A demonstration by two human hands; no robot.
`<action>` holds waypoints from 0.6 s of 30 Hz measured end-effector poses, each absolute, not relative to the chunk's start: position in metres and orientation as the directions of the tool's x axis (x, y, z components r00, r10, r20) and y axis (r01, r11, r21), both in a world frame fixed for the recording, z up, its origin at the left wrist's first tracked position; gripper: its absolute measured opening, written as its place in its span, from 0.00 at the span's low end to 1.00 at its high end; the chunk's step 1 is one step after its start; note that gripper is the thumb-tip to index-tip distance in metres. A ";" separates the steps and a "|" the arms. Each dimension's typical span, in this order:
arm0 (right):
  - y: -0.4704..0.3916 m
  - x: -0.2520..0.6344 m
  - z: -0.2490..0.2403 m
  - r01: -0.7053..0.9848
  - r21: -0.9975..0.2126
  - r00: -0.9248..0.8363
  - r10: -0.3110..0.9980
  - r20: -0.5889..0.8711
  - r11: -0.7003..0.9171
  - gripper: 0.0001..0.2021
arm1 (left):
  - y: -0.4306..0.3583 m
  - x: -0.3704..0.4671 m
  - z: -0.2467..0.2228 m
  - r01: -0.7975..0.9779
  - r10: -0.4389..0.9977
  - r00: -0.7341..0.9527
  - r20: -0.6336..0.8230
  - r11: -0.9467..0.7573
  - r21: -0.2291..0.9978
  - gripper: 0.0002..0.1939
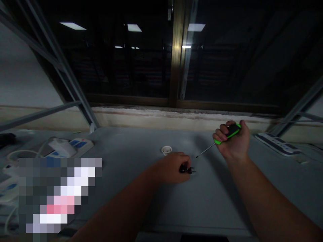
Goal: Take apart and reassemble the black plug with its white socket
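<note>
Green and black, the screwdriver lies in the right hand, its fingers curled around the handle and its thin metal shaft slanting down to the left. The tip stops near the left hand, just apart from it. That hand is closed around a black plug, low over the grey tabletop, with metal prongs pointing right.

Just beyond the left hand, a small white round cup sits upright on the tabletop, open side up; a ring shows within its rim, too small and dim to tell whether it is contents or the cup's own shape. At far left, a white power strip has a white adapter at its blue sockets. Another power strip lies at right.
</note>
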State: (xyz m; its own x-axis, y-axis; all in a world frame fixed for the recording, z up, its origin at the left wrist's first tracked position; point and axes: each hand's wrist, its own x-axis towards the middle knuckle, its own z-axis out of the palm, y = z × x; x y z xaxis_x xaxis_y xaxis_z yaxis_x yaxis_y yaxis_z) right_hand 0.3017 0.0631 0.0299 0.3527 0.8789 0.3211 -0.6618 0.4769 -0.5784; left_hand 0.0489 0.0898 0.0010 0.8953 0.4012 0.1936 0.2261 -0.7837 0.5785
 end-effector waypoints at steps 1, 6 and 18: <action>0.065 0.303 0.028 -0.665 -0.577 0.353 0.881 0.316 0.474 0.15 | 0.088 0.050 0.001 0.245 0.418 0.887 0.197 -0.787 0.567 0.08; 0.074 0.308 0.017 -0.679 -0.576 0.350 0.890 0.291 0.455 0.17 | 0.084 0.055 -0.005 0.324 0.493 0.839 0.231 -0.793 0.517 0.04; 0.092 0.322 -0.005 -0.737 -0.548 0.342 0.918 0.202 0.395 0.21 | 0.096 0.016 0.020 0.554 0.663 0.640 0.389 -0.749 0.365 0.07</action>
